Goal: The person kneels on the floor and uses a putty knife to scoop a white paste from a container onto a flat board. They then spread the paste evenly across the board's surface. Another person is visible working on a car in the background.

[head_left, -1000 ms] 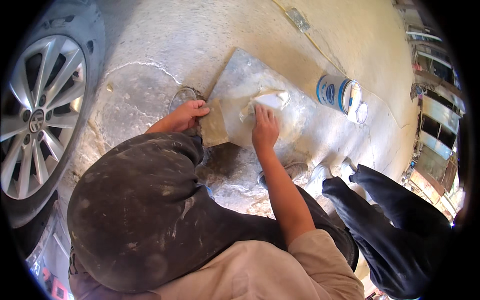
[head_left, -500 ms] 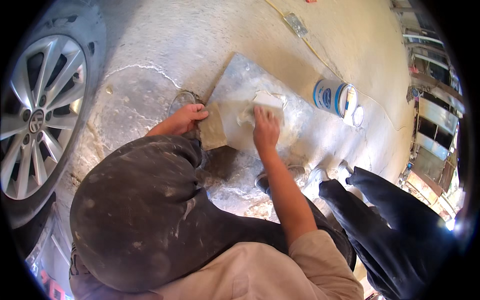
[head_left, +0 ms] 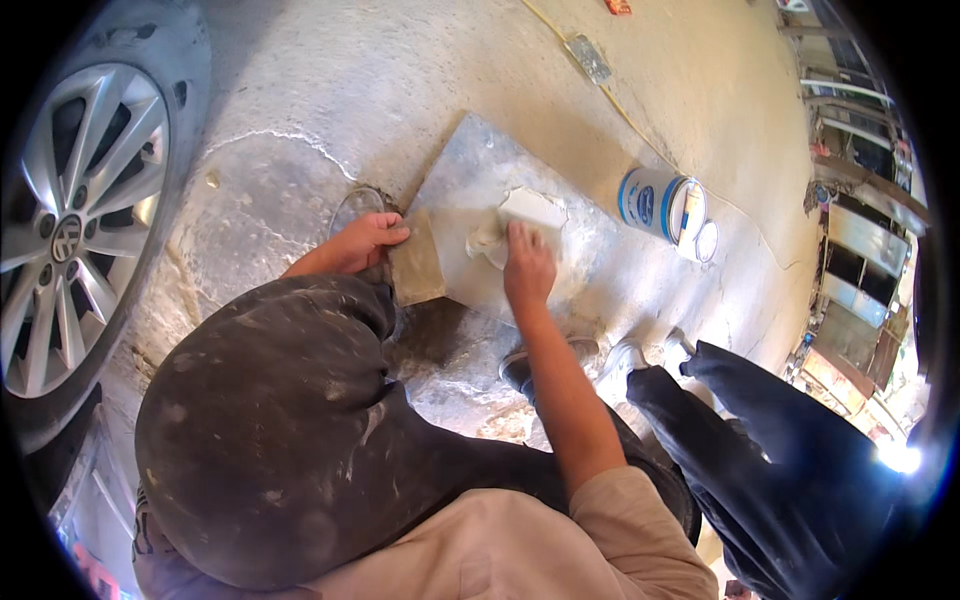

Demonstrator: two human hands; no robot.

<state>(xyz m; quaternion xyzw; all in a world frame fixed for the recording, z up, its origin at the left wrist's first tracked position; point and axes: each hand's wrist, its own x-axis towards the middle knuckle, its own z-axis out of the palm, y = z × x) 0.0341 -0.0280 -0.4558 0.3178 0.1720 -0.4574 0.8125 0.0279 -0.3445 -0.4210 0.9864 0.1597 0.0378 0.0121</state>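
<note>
A grey, smeared metal board lies on the floor ahead of me. White putty is spread over its middle, with a smaller blob nearer the left. My right hand is on the board just below the putty, its fingers closed and slightly blurred on a flat, pale putty spreader that is mostly hard to make out. My left hand pinches the edge of a tan, flat rectangular piece between thumb and fingers. That piece overlaps the board's left corner.
A car wheel stands at the left. Right of the board is a blue-and-white can with items at its opening. A yellow cord runs past a grey box. Another person's dark-trousered legs are close at the right.
My right hand has worked over the putty, and its patch has changed shape, showing more white above the fingers. My left hand keeps its hold. The whole view has shifted slightly.
</note>
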